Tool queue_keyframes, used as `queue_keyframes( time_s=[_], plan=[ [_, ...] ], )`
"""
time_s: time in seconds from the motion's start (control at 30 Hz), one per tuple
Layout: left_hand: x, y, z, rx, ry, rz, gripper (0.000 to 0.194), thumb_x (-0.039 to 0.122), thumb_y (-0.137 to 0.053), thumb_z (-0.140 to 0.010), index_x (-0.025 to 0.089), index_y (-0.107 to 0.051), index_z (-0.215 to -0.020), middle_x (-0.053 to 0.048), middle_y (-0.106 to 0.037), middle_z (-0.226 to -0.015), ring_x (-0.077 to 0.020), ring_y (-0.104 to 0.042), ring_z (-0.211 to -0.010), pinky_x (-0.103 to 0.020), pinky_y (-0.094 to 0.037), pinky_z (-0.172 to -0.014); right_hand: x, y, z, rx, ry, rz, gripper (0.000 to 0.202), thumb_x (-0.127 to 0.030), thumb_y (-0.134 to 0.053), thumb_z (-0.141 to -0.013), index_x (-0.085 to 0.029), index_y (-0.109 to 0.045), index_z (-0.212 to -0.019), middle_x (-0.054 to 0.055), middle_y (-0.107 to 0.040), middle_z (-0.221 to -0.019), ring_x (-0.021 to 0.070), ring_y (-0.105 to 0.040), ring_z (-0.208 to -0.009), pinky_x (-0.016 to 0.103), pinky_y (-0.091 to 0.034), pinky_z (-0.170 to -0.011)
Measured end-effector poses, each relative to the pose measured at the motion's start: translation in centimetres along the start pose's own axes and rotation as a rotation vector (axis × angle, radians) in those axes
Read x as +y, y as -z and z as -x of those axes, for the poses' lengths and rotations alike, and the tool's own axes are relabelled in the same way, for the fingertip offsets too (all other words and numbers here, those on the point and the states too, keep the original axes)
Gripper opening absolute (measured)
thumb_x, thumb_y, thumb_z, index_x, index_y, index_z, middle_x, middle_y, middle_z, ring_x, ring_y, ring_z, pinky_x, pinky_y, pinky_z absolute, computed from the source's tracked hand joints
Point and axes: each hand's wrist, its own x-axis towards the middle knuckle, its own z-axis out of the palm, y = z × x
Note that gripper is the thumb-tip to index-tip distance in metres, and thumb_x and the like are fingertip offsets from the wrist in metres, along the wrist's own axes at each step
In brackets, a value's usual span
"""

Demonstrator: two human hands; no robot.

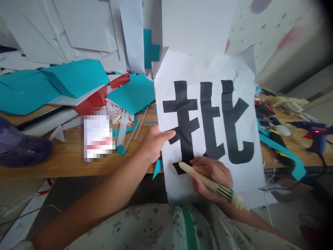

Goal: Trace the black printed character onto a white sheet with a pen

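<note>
A large white sheet of paper [213,69] with a bold black printed character [182,104] leans over the table's front edge toward me. My left hand [157,140] pinches its left edge, thumb on the front and fingers behind. In my right hand [212,173] is a cream multicolour pen [208,180], its tip touching or just above the lower left stroke of the character. The pen's coloured sliders show at its rear end, near my wrist. Part of the right fingers rests against the paper.
Turquoise paper [75,78] and red scraps lie left on the wooden table [140,163], with clear glue sticks [135,130] and a blurred white packet [99,139]. A purple translucent object [23,146] is at far left. Right are a blue glue gun [317,133] and a black-yellow tool [279,146].
</note>
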Motion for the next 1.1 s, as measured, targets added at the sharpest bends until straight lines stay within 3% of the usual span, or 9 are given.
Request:
queue_keyframes(
  time_s=[0.2,0.5,1.1],
  plan=[
    [0.00,-0.01,0.02,0.000,-0.011,-0.004,0.040,0.024,-0.083,-0.064,0.015,-0.072,-0.102,-0.010,-0.076,-0.105,-0.0322,-0.068,-0.104,-0.046,-0.049,-0.094,0.23,-0.12,-0.12,-0.077,0.093,0.042,0.012,-0.019,-0.068,-0.080,-0.023,-0.061,-0.089,0.003,-0.072,-0.068,0.0204,-0.074,-0.065,0.030,-0.065,-0.063],
    [0.14,-0.14,-0.05,0.008,-0.017,-0.003,0.039,0.023,-0.083,-0.063,0.015,-0.072,-0.099,-0.008,-0.077,-0.101,-0.0297,-0.070,-0.098,-0.042,-0.053,-0.088,0.48,-0.53,-0.30,-0.088,0.150,0.043,0.008,-0.020,-0.066,-0.084,-0.022,-0.060,-0.089,0.003,-0.071,-0.068,0.0181,-0.071,-0.061,0.030,-0.064,-0.059],
    [0.12,-0.04,-0.04,0.015,-0.012,-0.014,0.038,0.023,-0.083,-0.062,0.015,-0.073,-0.098,-0.007,-0.077,-0.098,-0.0288,-0.070,-0.095,-0.041,-0.052,-0.088,0.11,-0.34,-0.20,-0.073,0.087,0.089,0.011,-0.018,-0.066,-0.081,-0.025,-0.060,-0.088,0.001,-0.071,-0.067,0.0197,-0.073,-0.062,0.031,-0.065,-0.059]
  ],
)
